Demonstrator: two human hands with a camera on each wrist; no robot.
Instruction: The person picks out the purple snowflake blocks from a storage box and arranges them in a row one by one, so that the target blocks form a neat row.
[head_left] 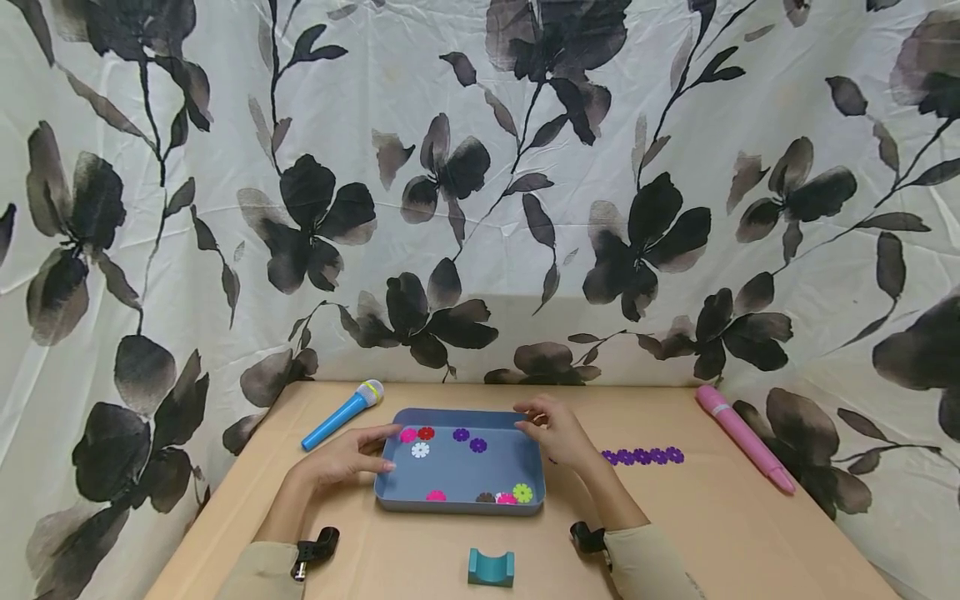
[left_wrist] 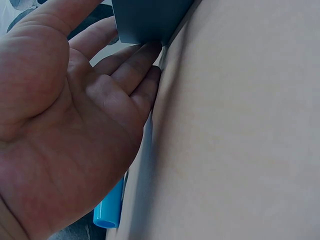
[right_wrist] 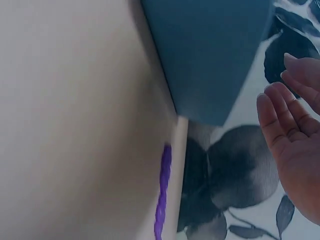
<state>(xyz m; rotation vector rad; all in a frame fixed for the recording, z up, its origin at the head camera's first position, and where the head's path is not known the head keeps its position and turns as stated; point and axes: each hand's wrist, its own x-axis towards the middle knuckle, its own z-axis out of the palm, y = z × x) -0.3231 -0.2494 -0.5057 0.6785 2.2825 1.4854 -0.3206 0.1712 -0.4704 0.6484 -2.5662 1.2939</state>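
Observation:
A blue-grey tray (head_left: 450,472) holds several small flower-shaped pieces: pink and red ones and a white piece (head_left: 420,450) at the left, purple pieces (head_left: 477,446) toward the back, a lime-green piece (head_left: 522,493) by the near right corner. My left hand (head_left: 337,457) holds the tray's left side, thumb at the rim; in the left wrist view its lower fingers (left_wrist: 135,70) reach the underside edge. Over the back right corner hovers my right hand (head_left: 558,433), fingers loosely bent. The right wrist view shows those fingers apart from the tray, with nothing between them.
Right of the tray, a row of purple flower-shaped pieces (head_left: 642,457) lies on the table, partly behind my right forearm. A blue toy microphone (head_left: 341,418) lies back left, a pink pen-shaped object (head_left: 746,437) far right. A teal curved block (head_left: 491,568) stands in front.

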